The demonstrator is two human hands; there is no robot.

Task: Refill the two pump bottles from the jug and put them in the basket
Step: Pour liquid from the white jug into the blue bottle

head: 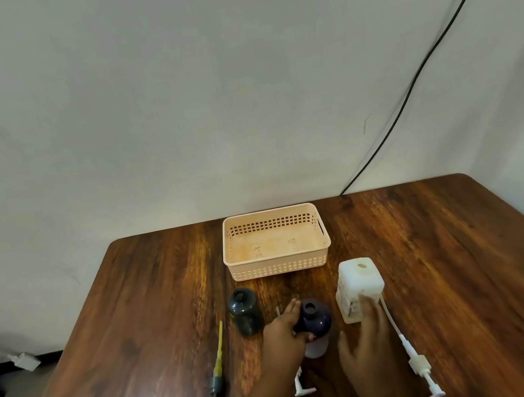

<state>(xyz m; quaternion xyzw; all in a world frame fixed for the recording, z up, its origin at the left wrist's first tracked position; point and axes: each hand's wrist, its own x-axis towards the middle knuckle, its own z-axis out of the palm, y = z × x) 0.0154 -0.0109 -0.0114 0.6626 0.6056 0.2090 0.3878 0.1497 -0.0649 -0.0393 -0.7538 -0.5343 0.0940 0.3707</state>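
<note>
Near the front of the wooden table: left hand on the navy bottle, right hand at the jug

Close to the person, the left hand is wrapped round the navy bottle from its left side, with the thumb across the near face. The bottle stands upright, its neck is open and its lower part looks pale. Just left of it stands the dark green bottle, also uncapped and touched by neither hand.

The jug, white and square, stands upright to the right of the navy bottle with its mouth open. The right hand is spread, thumb well apart from the fingers, and its outstretched fingers lie over the jug's near lower corner. Motion blur hides whether they press on it, but they are not curled round it.

Three pumps lie flat on the table. A dark pump with a yellow tube lies left of the bottles. A white pump is partly hidden under the left forearm. A long white pump lies right of the right hand, its tube running up to the jug's side.

The peach basket sits behind the bottles, well apart from both hands, and both bottles stand outside it. A black cable runs down the wall behind
</note>
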